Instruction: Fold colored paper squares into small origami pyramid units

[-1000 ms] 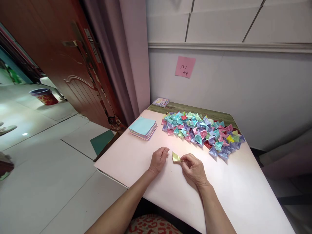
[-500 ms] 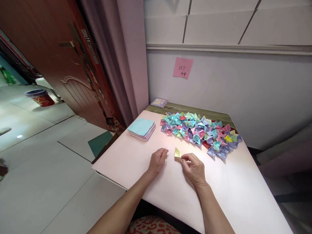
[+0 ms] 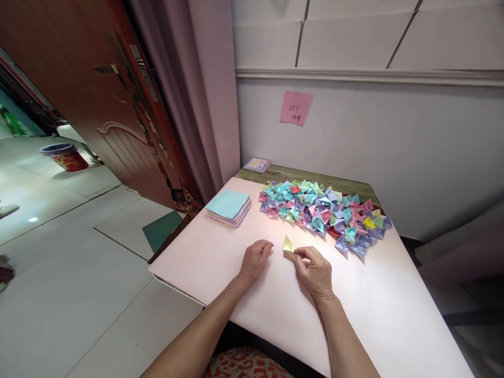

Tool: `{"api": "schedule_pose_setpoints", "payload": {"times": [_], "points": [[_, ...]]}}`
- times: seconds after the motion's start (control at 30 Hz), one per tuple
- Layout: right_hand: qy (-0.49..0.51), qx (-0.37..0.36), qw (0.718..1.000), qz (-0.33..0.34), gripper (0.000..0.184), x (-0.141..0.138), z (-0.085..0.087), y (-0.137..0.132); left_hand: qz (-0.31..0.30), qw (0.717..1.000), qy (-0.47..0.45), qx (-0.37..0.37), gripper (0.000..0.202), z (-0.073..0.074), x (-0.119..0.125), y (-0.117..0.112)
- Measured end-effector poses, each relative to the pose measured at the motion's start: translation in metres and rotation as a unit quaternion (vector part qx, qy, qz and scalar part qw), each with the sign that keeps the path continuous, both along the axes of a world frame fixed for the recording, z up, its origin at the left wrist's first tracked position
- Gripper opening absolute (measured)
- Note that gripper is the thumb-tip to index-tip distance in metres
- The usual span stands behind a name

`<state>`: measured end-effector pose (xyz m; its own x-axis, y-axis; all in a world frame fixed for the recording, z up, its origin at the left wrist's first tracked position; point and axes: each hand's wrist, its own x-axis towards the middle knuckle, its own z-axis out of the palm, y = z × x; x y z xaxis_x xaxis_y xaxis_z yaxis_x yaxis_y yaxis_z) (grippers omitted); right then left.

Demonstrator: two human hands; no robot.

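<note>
Between the thumb and fingers of my right hand [image 3: 316, 271] is a small yellow paper boat [image 3: 289, 246], pinched at its right end. To its left my left hand [image 3: 255, 261] rests on the table with fingers curled together, apart from the boat; nothing shows in it. Beyond the hands lies a large heap of folded paper boats [image 3: 321, 207] in blue, purple, pink, green, red and yellow. A stack of square paper [image 3: 230, 206], light blue on top, sits toward the table's left edge.
The pale table top [image 3: 283, 315] has a wooden strip [image 3: 334, 180] along the wall, with a small printed pack [image 3: 258, 165] on it. A pink note [image 3: 296, 108] sticks to the wall. Left are a brown door [image 3: 118, 105], a bin [image 3: 65, 156] and a green board [image 3: 160, 231].
My right hand and the yellow paper boat have shifted very slightly to the right. The left hand has hardly moved, and the paper stack and heap stay as they were.
</note>
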<state>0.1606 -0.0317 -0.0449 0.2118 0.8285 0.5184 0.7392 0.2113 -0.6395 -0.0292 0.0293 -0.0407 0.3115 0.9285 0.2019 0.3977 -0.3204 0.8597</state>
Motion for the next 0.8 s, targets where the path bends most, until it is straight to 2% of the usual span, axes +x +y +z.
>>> {"api": "schedule_pose_setpoints", "payload": {"times": [0.1,0.23,0.33,0.53,0.67,0.8], "points": [[0.046,0.027,0.997,-0.046,0.013,0.002,0.003,0.001,-0.005,1.000,0.007,0.016,0.030,0.000,0.000,0.000],[0.119,0.057,0.979,-0.157,0.019,0.021,0.016,0.006,-0.009,0.999,0.019,0.028,0.022,-0.002,-0.001,0.001],[0.120,0.058,0.962,-0.237,0.023,0.052,0.031,0.013,-0.008,0.999,0.015,0.030,0.018,-0.005,-0.002,0.003],[0.077,0.068,0.931,-0.351,0.024,0.117,0.057,0.035,-0.014,0.999,0.007,0.038,0.017,-0.007,-0.002,0.005],[0.084,0.061,0.914,-0.393,0.023,0.147,0.070,0.060,-0.014,0.999,0.005,0.038,0.017,-0.005,-0.002,0.004],[0.142,0.061,0.921,-0.358,0.039,0.155,0.071,0.077,-0.014,0.999,0.000,0.031,0.017,-0.003,-0.002,0.005]]}}
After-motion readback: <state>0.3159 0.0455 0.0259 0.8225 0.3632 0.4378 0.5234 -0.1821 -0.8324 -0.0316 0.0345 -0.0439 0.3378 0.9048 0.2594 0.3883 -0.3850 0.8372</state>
